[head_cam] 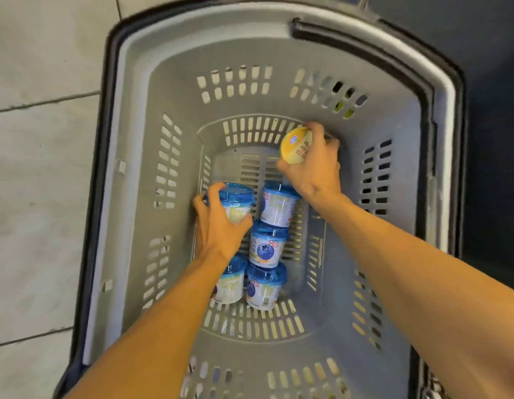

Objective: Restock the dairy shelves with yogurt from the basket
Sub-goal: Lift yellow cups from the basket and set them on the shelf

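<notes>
Deep in the basket point(279, 57), the left hand point(218, 228) grips a blue-lidded cup point(238, 204); the right hand point(316, 165) clasps a yellow cup point(294, 145), both needing lifting straight up.

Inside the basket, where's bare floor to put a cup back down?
Bare floor lies at the far end of the basket, between the blue-lidded cups and the far wall, left of the right hand holding the yellow cup. The near end is crowded around the left hand.

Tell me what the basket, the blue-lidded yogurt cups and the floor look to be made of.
Basket: matt grey moulded plastic, judging by its slotted walls and rounded rim.
Blue-lidded yogurt cups: apparently thin glossy plastic; translucent blue lids catch highlights, with printed white sides.
Floor: pale tiles, probably ceramic or stone, with dark grout lines and a dull sheen.
</notes>
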Demonstrator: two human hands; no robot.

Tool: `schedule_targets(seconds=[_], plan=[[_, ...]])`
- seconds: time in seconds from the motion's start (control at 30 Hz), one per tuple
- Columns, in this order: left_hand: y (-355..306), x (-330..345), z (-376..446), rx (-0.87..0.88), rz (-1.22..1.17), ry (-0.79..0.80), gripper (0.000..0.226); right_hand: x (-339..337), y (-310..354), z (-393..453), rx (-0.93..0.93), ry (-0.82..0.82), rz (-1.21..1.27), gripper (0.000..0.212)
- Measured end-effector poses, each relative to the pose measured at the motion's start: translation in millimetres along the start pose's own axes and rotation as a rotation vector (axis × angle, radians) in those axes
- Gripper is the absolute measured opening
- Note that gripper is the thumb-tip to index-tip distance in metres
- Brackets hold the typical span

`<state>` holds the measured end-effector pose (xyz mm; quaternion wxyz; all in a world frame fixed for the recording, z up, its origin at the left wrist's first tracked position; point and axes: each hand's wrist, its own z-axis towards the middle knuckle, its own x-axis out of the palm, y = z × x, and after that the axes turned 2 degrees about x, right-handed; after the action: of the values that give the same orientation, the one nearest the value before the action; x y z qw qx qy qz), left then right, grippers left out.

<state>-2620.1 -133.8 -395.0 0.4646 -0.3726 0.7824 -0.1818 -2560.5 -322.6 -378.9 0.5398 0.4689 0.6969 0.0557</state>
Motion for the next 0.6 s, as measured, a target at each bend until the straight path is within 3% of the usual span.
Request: schedule_targets(seconds=[0.33,0.43,0.53,0.6], plan=[[-95,-94,-58,0.082,-0.232,-0.115,0.080,-116,78,-84,-0.083,0.060,0.265,0.086],[-145,-134,-91,0.140,-0.349,-0.096,0.084,-175,108,-123,-0.066,0.084,0.392,0.093],[-202,-179,-128,0.200,-0.409,-0.078,0.091,-237,140,-169,-0.046,0.065,0.448,0.082],[-266,-214,-166,0.259,-0.438,-0.025,0.100,-303,166,-209,-0.069,-0.006,0.487,0.086]])
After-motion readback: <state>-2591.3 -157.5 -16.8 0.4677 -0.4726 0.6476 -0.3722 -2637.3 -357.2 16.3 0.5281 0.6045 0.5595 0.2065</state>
